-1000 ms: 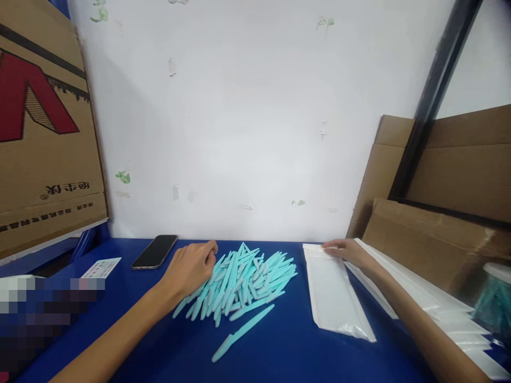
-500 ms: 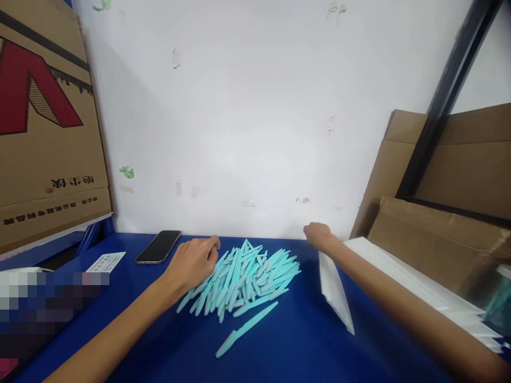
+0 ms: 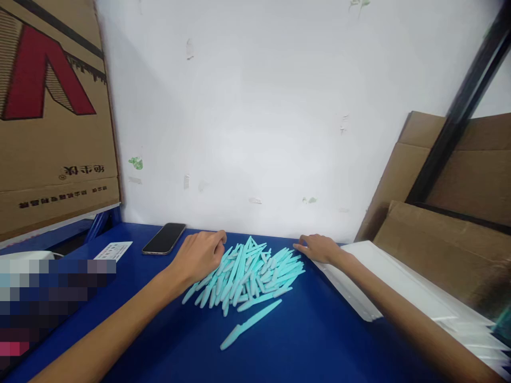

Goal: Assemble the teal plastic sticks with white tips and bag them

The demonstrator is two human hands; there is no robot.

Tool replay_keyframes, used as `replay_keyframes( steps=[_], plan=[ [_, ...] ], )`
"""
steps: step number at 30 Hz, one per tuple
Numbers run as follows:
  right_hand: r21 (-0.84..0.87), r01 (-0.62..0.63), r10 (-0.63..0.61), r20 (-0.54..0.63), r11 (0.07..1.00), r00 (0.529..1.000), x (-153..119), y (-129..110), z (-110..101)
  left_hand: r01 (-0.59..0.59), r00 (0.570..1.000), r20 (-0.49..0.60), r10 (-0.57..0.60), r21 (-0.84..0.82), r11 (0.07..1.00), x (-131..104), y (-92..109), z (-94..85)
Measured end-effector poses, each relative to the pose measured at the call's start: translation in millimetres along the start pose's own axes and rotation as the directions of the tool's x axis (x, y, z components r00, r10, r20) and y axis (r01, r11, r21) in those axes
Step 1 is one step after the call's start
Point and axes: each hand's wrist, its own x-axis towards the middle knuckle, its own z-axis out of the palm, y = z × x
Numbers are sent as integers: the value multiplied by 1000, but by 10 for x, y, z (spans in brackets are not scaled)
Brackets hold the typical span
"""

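A heap of turquoise, knife-shaped sticks with paler grey-blue ends (image 3: pixel 247 274) lies on the blue table (image 3: pixel 191 351). One loose stick (image 3: pixel 250 324) rests in front of the heap. At the heap's left edge is my left hand (image 3: pixel 202 254), its fingers curled; whatever they may hold is hidden. To the right of the heap, my right hand (image 3: pixel 317 248) is over the far end of a flat white bag (image 3: pixel 349 290), thumb and fingers slightly apart. The bag lies on the table under my right hand and forearm.
A black phone (image 3: pixel 164 238) and a printed card (image 3: pixel 114 250) lie at the left. More white bags (image 3: pixel 407 282) are stacked at the right, beside cardboard (image 3: pixel 439 255). A large carton (image 3: pixel 59 143) stands at the left, and a white wall (image 3: pixel 247 117) rises behind.
My right hand has come down and its fingers have loosened from a fist. The white bag has gone from hanging edge-on to lying flatter. The view has shifted slightly.
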Motion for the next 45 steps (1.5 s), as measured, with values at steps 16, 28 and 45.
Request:
replay_keyframes(
  steps=[16, 28, 45],
  plan=[
    [84, -130, 138, -90, 988, 986, -336, 349, 377, 12, 998, 57, -15, 62, 998, 10, -2, 2],
    [-83, -611, 583, -219, 788, 782, -642, 1112, 272, 64, 988, 127, -90, 196, 979, 45, -126, -8],
    [-144, -267, 130, -601, 953, 788, -552, 561, 9, 250, 842, 456, -288, 143, 958, 6, -148, 23]
  ],
)
